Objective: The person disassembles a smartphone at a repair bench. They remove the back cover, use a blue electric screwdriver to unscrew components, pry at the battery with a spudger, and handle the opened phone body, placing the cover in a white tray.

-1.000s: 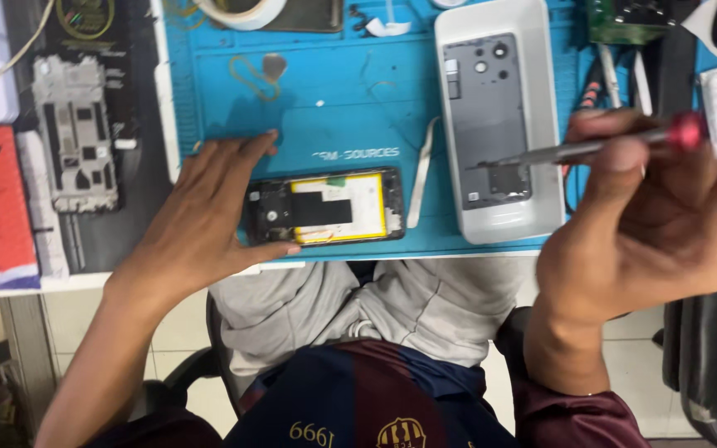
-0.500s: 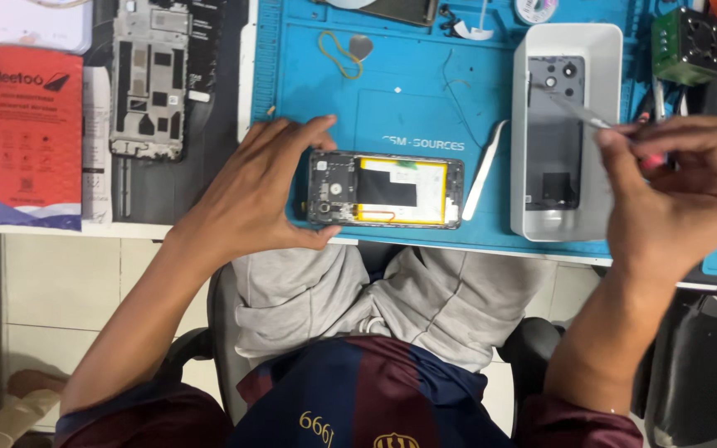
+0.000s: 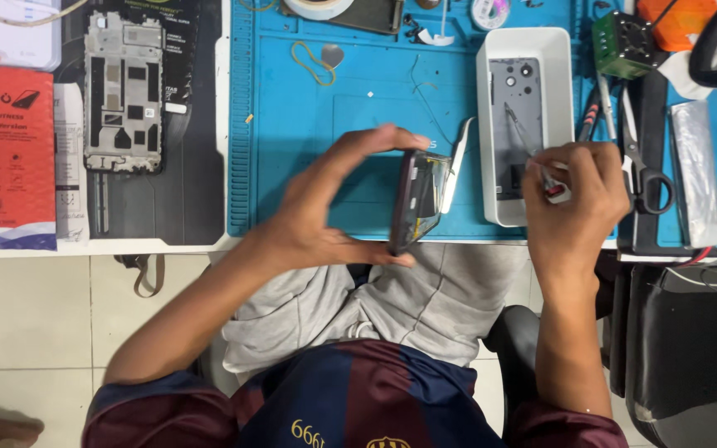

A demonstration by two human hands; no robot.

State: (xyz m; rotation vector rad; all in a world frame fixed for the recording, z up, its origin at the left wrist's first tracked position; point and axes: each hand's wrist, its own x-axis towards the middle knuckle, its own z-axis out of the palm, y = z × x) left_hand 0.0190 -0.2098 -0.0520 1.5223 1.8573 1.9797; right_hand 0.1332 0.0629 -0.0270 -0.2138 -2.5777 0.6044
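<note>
My left hand (image 3: 338, 199) grips an opened phone (image 3: 419, 199) by its top and bottom ends and holds it tilted up on its long edge above the blue work mat (image 3: 350, 91). The phone's yellow battery side faces right. My right hand (image 3: 578, 195) is closed on a thin screwdriver (image 3: 523, 139) with a red grip, and its metal tip lies over the grey back cover (image 3: 514, 124) inside the white tray (image 3: 491, 99). White plastic tweezers (image 3: 456, 162) lie on the mat just right of the phone.
A bare phone frame (image 3: 123, 91) lies on a black mat at left, beside a red packet (image 3: 6, 158). Scissors (image 3: 641, 162), a green block (image 3: 621, 43), a tape roll (image 3: 319, 7) and cables crowd the mat's right and far edges. The desk edge runs just below my hands.
My left hand has lifted the phone from flat on the mat up onto its edge. My right hand brought the screwdriver down over the tray. The view shifted left.
</note>
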